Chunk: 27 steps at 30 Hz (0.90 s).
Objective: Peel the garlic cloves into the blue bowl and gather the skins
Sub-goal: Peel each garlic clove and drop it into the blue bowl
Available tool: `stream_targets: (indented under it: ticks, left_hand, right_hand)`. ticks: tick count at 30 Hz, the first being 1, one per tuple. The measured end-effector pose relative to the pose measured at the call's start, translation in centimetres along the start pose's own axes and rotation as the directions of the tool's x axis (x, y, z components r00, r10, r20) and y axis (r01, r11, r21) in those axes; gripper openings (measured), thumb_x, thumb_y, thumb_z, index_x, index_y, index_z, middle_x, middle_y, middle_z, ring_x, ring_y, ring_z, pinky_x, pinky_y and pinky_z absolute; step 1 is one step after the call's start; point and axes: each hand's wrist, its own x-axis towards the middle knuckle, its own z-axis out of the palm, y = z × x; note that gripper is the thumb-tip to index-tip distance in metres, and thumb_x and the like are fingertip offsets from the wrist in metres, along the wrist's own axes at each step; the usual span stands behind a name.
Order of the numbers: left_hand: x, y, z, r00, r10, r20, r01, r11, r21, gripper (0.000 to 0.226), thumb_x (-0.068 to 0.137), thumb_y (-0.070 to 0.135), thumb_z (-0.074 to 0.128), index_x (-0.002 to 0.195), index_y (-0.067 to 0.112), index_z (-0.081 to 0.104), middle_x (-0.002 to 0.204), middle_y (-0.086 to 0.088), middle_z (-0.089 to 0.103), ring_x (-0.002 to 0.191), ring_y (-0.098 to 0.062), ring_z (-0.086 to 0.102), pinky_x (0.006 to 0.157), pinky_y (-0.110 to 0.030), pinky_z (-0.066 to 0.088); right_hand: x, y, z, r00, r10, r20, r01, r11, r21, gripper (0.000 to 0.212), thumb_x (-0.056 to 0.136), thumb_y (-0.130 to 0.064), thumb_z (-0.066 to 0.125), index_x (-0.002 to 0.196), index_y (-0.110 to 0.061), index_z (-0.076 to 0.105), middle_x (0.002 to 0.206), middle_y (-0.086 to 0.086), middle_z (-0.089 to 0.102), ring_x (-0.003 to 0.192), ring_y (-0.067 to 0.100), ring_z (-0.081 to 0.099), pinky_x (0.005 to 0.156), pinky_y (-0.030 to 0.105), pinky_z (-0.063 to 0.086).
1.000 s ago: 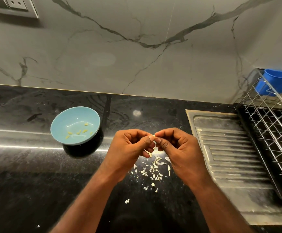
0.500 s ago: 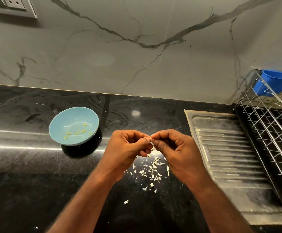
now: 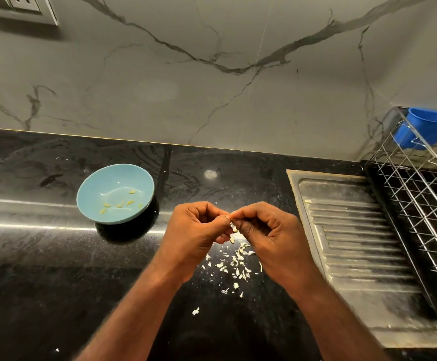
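Little has moved: left hand (image 3: 195, 230) and right hand (image 3: 269, 230) still pinch one pale garlic clove (image 3: 234, 227), fingers closed on it, right of round light-blue bowl (image 3: 87, 201).

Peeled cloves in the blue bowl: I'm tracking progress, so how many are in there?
6 peeled cloves lie in the blue bowl: one near the back at right, five in a loose row across the front. Another clove is pinched between both hands, unfinished.

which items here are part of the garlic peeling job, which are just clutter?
In the job:
left hand
right hand
garlic clove pinched between both hands
blue bowl with peeled cloves
skin scraps on the counter

Lying about:
wire dish rack
blue tub
steel drainboard
wall socket
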Motion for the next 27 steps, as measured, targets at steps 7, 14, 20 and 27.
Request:
stream_targets:
  ticks: [7,14,20,27]
  left_hand:
    - [-0.18,0.24,0.27,0.999,0.048,-0.013,-0.048,0.999,-0.015,0.014,0.084,-0.004,0.068,0.072,0.003,0.069,0.06,-0.009,0.067,0.053,-0.014,0.06,0.051,-0.02,0.047]
    - [-0.45,-0.05,0.67,0.995,0.098,-0.038,-0.096,0.994,0.042,0.008,0.084,0.004,0.072,0.077,0.004,0.068,0.059,-0.002,0.066,0.052,-0.009,0.059,0.052,-0.019,0.047]
    - [-0.65,0.18,0.83,0.991,0.131,-0.031,-0.128,0.987,0.094,0.009,0.084,0.006,0.072,0.076,0.006,0.069,0.06,0.0,0.067,0.053,-0.006,0.06,0.052,-0.016,0.047]
    - [-0.49,-0.34,0.81,0.994,0.111,-0.023,-0.109,0.991,0.079,0.011,0.082,0.009,0.073,0.073,0.009,0.067,0.06,0.001,0.066,0.053,-0.007,0.058,0.052,-0.019,0.047]
  right_hand:
    - [-0.06,-0.49,0.21,0.987,0.158,0.01,-0.155,0.954,0.255,0.009,0.085,-0.02,0.072,0.092,-0.025,0.071,0.081,-0.005,0.074,0.075,0.013,0.071,0.072,0.026,0.058]
    - [-0.04,-0.58,-0.02,0.985,0.163,0.049,-0.17,0.96,0.224,0.015,0.082,-0.028,0.07,0.097,-0.026,0.073,0.087,-0.009,0.075,0.082,0.01,0.072,0.075,0.023,0.058]
    - [0.23,-0.39,-0.31,0.977,0.201,0.063,-0.211,0.934,0.289,0.011,0.086,-0.017,0.07,0.096,-0.018,0.074,0.084,-0.001,0.076,0.075,0.014,0.072,0.071,0.024,0.057]
    - [0.35,-0.12,-0.43,0.952,0.271,0.141,-0.305,0.859,0.411,0.012,0.088,-0.012,0.066,0.097,-0.01,0.073,0.083,0.009,0.074,0.074,0.023,0.07,0.071,0.032,0.059]
